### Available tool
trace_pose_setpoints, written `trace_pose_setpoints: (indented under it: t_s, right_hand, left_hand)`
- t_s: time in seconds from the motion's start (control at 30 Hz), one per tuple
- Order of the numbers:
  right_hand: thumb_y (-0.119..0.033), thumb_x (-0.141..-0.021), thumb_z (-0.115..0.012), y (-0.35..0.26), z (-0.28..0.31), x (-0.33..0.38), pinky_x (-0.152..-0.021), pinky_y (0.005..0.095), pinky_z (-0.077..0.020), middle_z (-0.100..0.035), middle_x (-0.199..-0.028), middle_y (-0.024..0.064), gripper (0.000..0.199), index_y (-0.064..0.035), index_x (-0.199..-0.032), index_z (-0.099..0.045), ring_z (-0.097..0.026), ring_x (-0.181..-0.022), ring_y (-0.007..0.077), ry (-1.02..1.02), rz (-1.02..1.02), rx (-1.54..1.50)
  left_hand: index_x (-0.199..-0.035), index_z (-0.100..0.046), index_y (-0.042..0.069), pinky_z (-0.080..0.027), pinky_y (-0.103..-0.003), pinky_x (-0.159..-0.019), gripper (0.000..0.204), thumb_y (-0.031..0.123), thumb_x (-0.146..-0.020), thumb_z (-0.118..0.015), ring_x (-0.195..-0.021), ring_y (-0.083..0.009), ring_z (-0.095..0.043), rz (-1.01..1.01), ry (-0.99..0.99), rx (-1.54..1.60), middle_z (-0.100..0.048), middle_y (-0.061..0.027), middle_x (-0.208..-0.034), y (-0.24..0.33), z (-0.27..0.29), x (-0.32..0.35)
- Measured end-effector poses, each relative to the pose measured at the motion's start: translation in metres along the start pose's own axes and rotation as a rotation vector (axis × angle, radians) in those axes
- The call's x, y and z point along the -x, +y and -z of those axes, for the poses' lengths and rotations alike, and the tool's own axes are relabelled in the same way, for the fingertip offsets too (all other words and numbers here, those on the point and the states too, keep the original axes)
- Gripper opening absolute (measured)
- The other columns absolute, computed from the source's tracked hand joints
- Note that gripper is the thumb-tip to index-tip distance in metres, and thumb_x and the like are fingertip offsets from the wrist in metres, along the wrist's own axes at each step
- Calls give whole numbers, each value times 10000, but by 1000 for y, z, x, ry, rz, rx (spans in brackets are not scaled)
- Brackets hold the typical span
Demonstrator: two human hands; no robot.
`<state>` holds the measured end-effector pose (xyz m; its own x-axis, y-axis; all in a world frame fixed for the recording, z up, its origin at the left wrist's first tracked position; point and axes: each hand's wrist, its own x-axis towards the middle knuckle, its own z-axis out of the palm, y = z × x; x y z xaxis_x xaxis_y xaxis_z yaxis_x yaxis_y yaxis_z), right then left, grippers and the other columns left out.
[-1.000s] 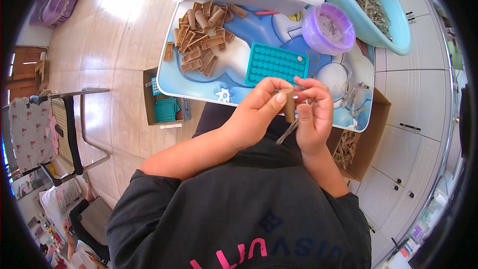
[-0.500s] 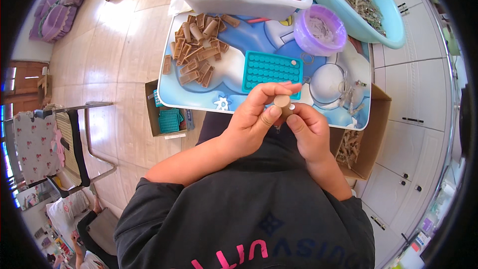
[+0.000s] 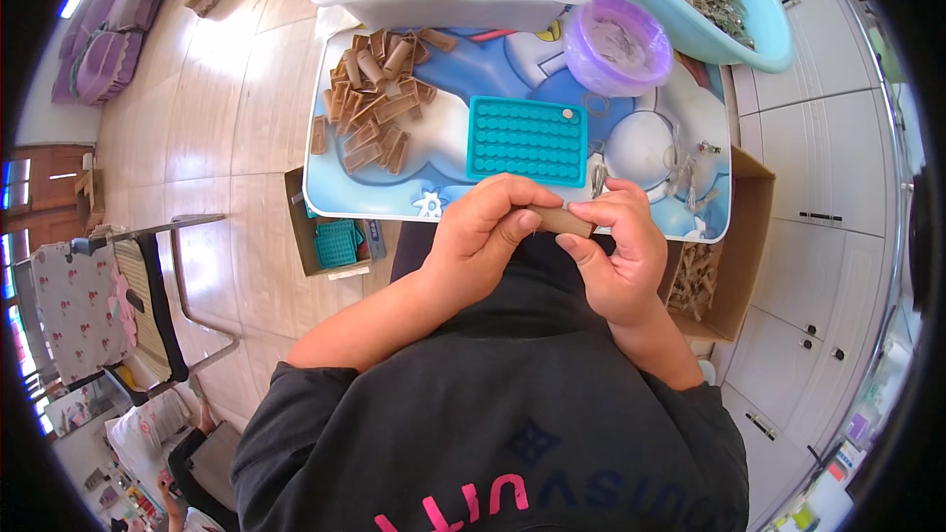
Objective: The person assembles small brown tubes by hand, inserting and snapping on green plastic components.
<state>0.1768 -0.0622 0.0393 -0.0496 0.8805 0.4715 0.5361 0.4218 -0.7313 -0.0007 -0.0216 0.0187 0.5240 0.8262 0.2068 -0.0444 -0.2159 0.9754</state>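
Note:
A tan, rounded plastic piece lies crosswise between my hands, in front of the table's near edge. My left hand pinches its left end between thumb and fingers. At the other end, my right hand grips it with thumb and forefinger. A small white spot shows by the right fingertips; I cannot make out what it is. Just beyond my hands sits a teal tray with rows of round wells, and a white disc lies at its far right corner. Thin metal pieces lie beside the tray.
Left on the table is a pile of tan pieces. Behind stand a white bin, a purple bowl and a light-blue tub. Cardboard boxes flank the table. Another person is at lower left.
The tan piece has turned from end-up to lying crosswise. My hands have moved a little apart, one at each end. The table has shifted slightly left in view.

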Motion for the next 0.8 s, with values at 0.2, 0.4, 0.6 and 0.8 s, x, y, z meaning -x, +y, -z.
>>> trace_pose_setpoints:
  t_s: [0.2, 0.4, 0.6, 0.8]
  right_hand:
    - [-127, -752, -714, 11, 5, 14, -835, 358, -413, -608, -750, 35, 209, -30, -899, -601, -542, -662, 140, 36, -106, -114]
    - [-115, -831, -652, 26, 94, 56, -633, 189, -402, -564, -769, -26, 138, -13, -910, -606, -484, -702, 43, 398, -591, -77]
    - [-166, -816, -654, 98, 179, 127, -631, 253, -439, -596, -742, 36, 180, -10, -897, -614, -547, -685, 117, 267, -1115, 574]
    - [-107, -795, -636, 112, 167, 109, -786, 310, -460, -591, -992, 110, 188, -21, -961, -615, -582, -884, 223, 308, -818, 601]
  left_hand:
    - [-1132, -533, -7, -425, -280, -849, 266, 173, -955, -448, -943, -151, -548, 252, -45, 214, -583, -98, -1067, 9, -12, -4]
    - [-1206, -488, -11, -441, -282, -854, 317, 185, -963, -429, -962, -149, -567, 305, -179, 279, -619, -100, -1010, 0, -14, -3]
    - [-1191, -498, 11, -451, -279, -838, 301, 159, -929, -506, -943, -164, -582, 470, -292, 113, -630, -108, -1039, -11, -18, -5]
    - [-1195, -493, -11, -432, -273, -886, 294, 111, -927, -496, -992, -153, -570, 509, -328, 105, -621, -103, -1042, -20, -19, -13]
